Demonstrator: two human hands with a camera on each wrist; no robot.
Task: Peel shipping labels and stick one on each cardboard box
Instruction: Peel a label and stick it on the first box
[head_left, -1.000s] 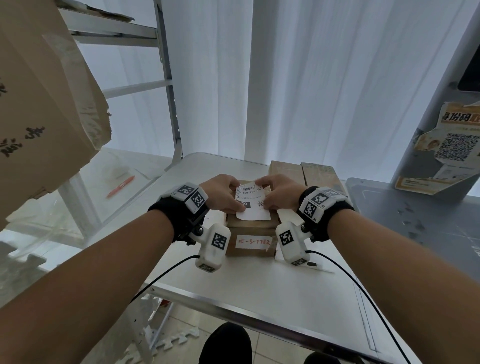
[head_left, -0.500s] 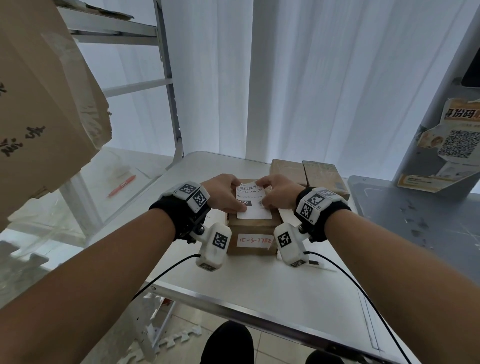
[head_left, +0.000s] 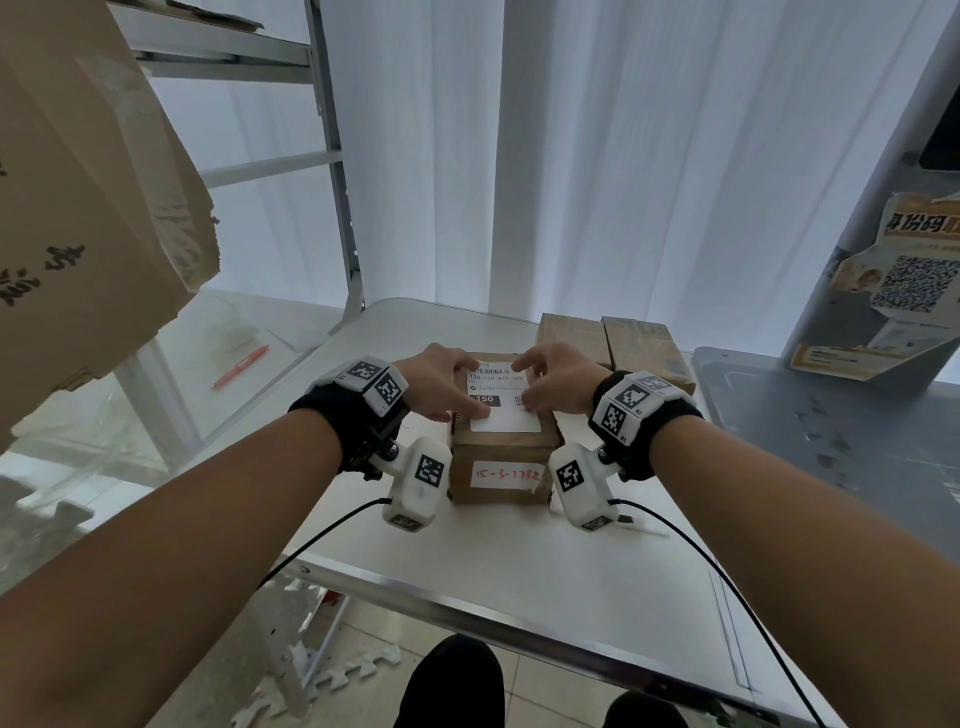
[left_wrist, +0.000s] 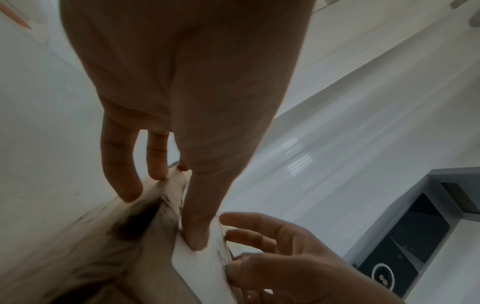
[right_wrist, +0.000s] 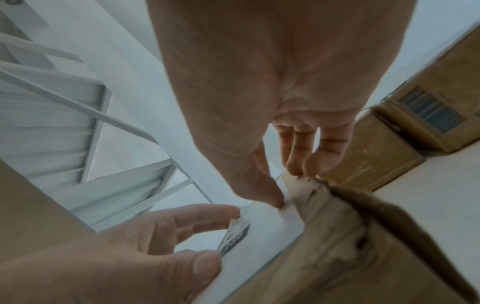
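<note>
A small brown cardboard box (head_left: 498, 447) stands on the white table (head_left: 467, 561), with a handwritten white sticker (head_left: 506, 475) on its near side. A white shipping label (head_left: 501, 397) with a barcode and "150" lies flat on its top. My left hand (head_left: 447, 387) presses the label's left part with straight fingers and thumb (left_wrist: 194, 236). My right hand (head_left: 553, 382) presses its right part with its thumb (right_wrist: 259, 191) and fingertips. The label (right_wrist: 259, 228) shows white in the right wrist view, on the box (right_wrist: 350, 257). Neither hand grips anything.
Two more cardboard boxes (head_left: 608, 340) stand behind on the right. A grey table (head_left: 831, 441) adjoins on the right, with a QR-code poster (head_left: 893, 291) on a grey post. A metal rack (head_left: 332, 171), a large carton (head_left: 78, 208) and an orange pen (head_left: 241, 366) are on the left.
The label, curled up at its near edge before, now lies flat on the box top. Both hands' fingers have spread out and slid toward the near edge of the label.
</note>
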